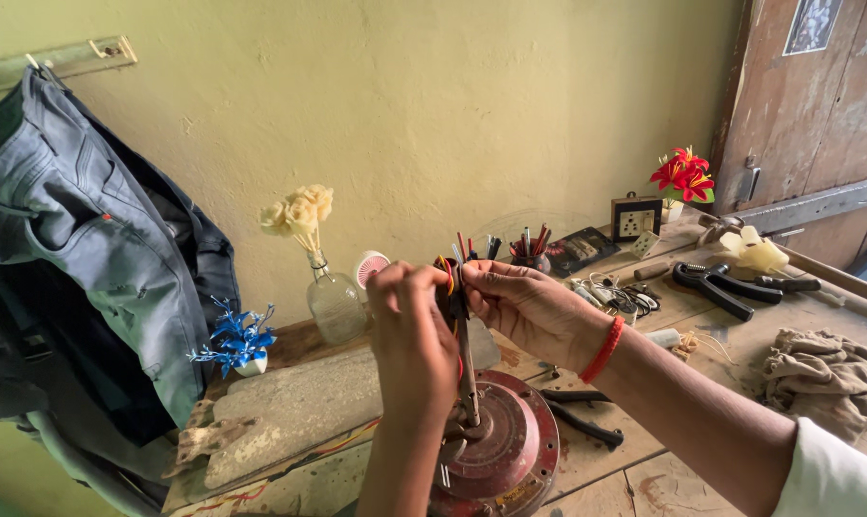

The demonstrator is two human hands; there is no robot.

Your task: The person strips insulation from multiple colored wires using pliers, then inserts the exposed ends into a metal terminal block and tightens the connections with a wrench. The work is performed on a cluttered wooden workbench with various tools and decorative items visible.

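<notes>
Both hands are up in the middle of the frame, working close together. The left hand (409, 330) is curled tight around a bundle of coloured wires (449, 273), fingers pinched on them near the top. The right hand (524, 306) comes in from the right, thumb and fingers also pinching those same wires, a red band (603, 350) round its wrist. Red, yellow and dark strands poke out between the two hands.

Straight below them, a metal shaft (466, 373) runs down from the hands into a round, reddish-brown motor (510, 450) sitting on the wooden bench (634, 469) at lower centre. The wires rise from that motor up into the grip.

Just right of the motor lies a pair of dark pliers (579, 414). Further right, a crumpled beige rag (821, 373) sits near the frame's edge. Above that, in the right middle, a black-handled tool (716, 285) lies beside a pale yellowish lump (754, 251), with a tangle of cords (615, 295) nearer the hands.

Behind the hands, a cup of pens (529, 251) stands by the wall, and a small switch box (636, 216) next to red paper flowers (682, 174). Over to the left, a glass bottle (336, 302) holds cream flowers, a blue flower ornament (237, 340) sits beside it, and a flat grey slab (299, 407) lies on the bench. Grey jeans (89, 239) hang on the wall at upper left.
</notes>
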